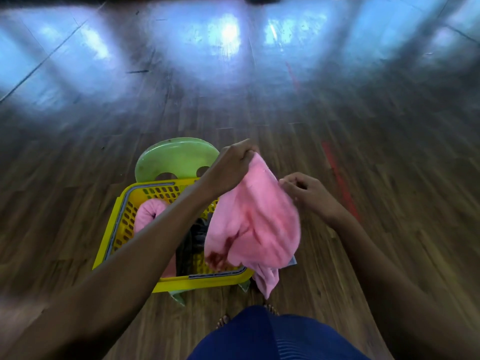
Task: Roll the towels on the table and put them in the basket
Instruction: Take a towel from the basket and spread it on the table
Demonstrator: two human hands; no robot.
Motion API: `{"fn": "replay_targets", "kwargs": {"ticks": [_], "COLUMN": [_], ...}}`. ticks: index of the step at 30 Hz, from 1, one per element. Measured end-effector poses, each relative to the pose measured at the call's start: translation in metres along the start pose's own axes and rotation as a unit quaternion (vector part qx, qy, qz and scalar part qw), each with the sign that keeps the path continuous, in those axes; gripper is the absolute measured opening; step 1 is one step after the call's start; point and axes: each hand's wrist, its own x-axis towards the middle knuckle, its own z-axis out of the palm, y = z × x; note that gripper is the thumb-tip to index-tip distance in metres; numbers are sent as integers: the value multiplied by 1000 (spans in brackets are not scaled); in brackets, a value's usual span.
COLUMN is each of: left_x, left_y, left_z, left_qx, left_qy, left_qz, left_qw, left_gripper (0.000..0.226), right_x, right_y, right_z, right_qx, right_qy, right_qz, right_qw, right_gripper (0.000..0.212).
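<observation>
The person is standing over a yellow plastic basket (122,206), which is sitting on the seat of a green plastic chair (171,157) on a wood-plank floor (376,165). No table is showing in the view.

L hand (233,165) is pinching the top corner of a loose pink towel (257,219) and holding it up. R hand (306,190) is curling its fingers onto the towel's right edge, thumb & forefinger apparently nipping the hem. The towel is hanging in mid-air, partly over the basket's right side, w/ its lowest corner dangling past the rim toward the floor.

Inside the basket a rolled pink towel (146,214) is lying at the left & a dark cloth (193,240) is bunching in the middle; I can't tell what that cloth is.

Handling, as I'm judging it:
- The towel is looking soft, light and floppy, draping in deep folds, so it's giving no stiffness to lean on.
- It isn't fragile and the terry-type surface is probably grippy, so a light pinch should do.
- Best holds are likely the 2 top corners, spreading it flat before rolling.
- The loose hanging corner is risking a snag on the basket rim.
</observation>
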Motion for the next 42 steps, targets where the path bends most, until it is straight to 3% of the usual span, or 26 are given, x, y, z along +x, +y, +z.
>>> {"fn": "replay_targets", "kwargs": {"ticks": [3, 7, 13, 18, 21, 24, 28, 31, 35, 42], "left_x": [11, 17, 4, -3, -6, -1, 20, 30, 36, 31], "left_y": [20, 18, 3, -22, -27, -14, 3, 14, 23, 3], "left_z": [2, 0, -1, -5, -8, -8, -7, -4, -2, 7], "left_qx": [0, 3, 8, -35, -158, -169, -129, -123, -109, -176], "left_qy": [-20, -44, -62, 3, 68, 95, 39, 9, 4, -3], "left_qz": [40, 35, 50, -7, -78, -84, -8, 33, 63, -8], "left_qw": [999, 998, 997, 999, 982, 977, 991, 992, 992, 984], "left_gripper": [23, 15, 11, 19, 14, 33, 35, 44, 40, 30], "right_x": [4, 13, 17, 19, 16, 17, 20, 22, 25, 50], "right_y": [-21, -38, -51, -44, -36, -22, -39, -69, -80, -75], "right_z": [13, 15, 7, -9, -15, -12, -1, 2, -3, -27], "right_qx": [9, 44, 47, 34, 31, -6, 13, 59, 57, 121], "right_qy": [-19, 8, 70, 106, 125, 119, 115, 116, 138, 243], "right_qz": [-59, -102, -128, -134, -127, -92, -121, -158, -175, -160], "right_qw": [998, 994, 988, 985, 983, 989, 986, 979, 973, 949], "right_gripper": [42, 53, 41, 46, 43, 39, 10, 14, 11, 4]}}
